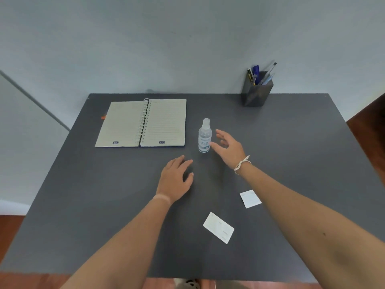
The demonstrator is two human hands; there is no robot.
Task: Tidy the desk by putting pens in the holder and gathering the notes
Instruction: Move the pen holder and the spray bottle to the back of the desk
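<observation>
Desk (291,142) dark grey, plain; holder (257,93) a darker grey, pens (258,75) in it blue, black and clear; notebook (143,123) cream, ruled, with small blue logos; bottle (205,136) clear with a pale blue label; notes (218,227) white; wrist cord (241,163) white.

Office desk (291,142) (notebook (143,124), pen holder (257,94))
</observation>
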